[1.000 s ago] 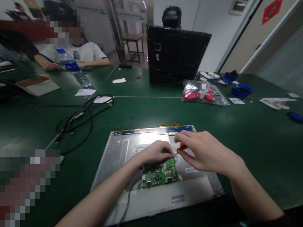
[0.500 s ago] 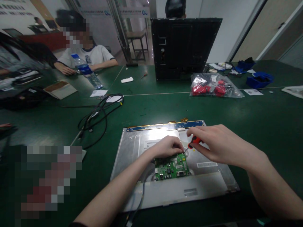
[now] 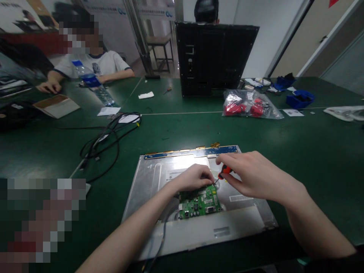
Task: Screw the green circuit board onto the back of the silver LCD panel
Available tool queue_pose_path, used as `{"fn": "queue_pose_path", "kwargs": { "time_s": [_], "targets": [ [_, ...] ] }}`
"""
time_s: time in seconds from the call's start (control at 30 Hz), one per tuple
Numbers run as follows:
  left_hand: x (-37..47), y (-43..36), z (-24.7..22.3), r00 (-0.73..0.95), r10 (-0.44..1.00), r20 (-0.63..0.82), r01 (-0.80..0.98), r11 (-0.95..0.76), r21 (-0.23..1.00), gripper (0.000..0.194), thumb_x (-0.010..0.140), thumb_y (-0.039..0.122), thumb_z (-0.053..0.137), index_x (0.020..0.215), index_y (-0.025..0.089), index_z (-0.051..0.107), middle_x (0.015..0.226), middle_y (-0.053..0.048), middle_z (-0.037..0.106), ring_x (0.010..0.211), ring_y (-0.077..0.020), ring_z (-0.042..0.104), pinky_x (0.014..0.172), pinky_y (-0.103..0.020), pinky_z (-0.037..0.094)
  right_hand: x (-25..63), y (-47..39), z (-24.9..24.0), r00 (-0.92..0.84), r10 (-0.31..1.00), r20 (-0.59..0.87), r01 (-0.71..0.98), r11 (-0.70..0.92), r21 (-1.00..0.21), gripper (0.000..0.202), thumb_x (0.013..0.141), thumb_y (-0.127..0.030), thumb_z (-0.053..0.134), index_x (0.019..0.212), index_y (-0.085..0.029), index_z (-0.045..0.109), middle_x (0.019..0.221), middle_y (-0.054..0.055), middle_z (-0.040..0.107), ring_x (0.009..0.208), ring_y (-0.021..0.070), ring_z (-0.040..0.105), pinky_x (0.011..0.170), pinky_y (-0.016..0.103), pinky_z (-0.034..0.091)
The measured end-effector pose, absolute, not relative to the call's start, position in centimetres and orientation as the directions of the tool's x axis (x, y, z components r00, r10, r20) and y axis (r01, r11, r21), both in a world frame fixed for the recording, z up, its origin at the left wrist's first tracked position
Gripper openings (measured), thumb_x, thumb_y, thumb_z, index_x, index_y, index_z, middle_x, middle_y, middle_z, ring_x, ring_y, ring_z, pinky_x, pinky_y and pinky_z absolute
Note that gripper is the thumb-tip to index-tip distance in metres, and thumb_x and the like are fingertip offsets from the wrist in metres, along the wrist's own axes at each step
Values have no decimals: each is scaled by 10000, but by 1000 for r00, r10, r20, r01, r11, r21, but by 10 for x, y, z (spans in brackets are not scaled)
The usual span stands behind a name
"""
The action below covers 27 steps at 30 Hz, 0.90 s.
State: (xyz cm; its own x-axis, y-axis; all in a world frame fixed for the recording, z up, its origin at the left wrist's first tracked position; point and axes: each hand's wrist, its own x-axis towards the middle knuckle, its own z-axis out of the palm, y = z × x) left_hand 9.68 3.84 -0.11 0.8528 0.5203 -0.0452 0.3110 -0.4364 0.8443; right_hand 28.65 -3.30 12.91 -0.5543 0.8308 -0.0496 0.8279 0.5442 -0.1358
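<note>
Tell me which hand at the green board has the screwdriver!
The right hand: it grips the screwdriver, red and black. The left hand shows no tool and is at the green board's far edge.

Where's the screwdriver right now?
In the head view, the red screwdriver is right of centre, in the right hand. Its shaft slants down toward the upper right corner of the green board, beside the left hand.

Green table [image 3: 298,159]: black panel [image 3: 218,57] upright near far edge; clear bag [image 3: 251,105] of red items just in front; blue bins [image 3: 300,100] toward far right corner. Left side: looped black cables [image 3: 113,123]; plastic bottle [image 3: 91,81] nearer far edge. Wooden stool [image 3: 159,41] beyond.
</note>
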Motion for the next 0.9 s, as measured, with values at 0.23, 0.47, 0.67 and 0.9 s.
{"fn": "queue_pose_path", "kwargs": {
  "time_s": [0.23, 0.47, 0.67, 0.9],
  "targets": [
    [97, 40, 1, 862, 504, -56, 317, -450, 835, 97, 809, 104, 648, 843, 141, 732, 778, -11, 689, 749, -152, 613, 682, -209, 439, 284, -36, 130, -570, 822, -15, 815, 563, -139, 92, 887, -200, 521, 979, -193, 520, 848, 15, 643, 697, 173, 574, 555, 271, 284],
    [98, 38, 3, 861, 507, -48, 298, -426, 854, 109, 802, 97, 632, 851, 132, 723, 812, -18, 692, 752, -152, 615, 696, -216, 437, 283, -33, 126, -517, 856, 15, 856, 517, -26, 167, 925, -325, 515, 1010, -184, 545, 745, 22, 662, 591, 174, 580, 501, 255, 231],
    [98, 37, 7, 835, 546, -65, 347, -431, 833, 67, 789, 127, 649, 813, 135, 712, 721, 9, 662, 669, -138, 579, 626, -206, 403, 275, -34, 124, -441, 896, 49, 896, 436, 86, 312, 935, -470, 486, 896, -187, 613, 609, 37, 645, 521, 182, 581, 491, 261, 183],
    [98, 38, 4, 851, 522, -62, 332, -442, 833, 90, 789, 104, 638, 787, 126, 726, 727, -4, 678, 698, -154, 599, 658, -216, 420, 274, -36, 124, -551, 834, 46, 833, 552, -35, 131, 935, -251, 454, 978, -184, 558, 780, 28, 674, 634, 178, 598, 519, 267, 219]
  ]
}}
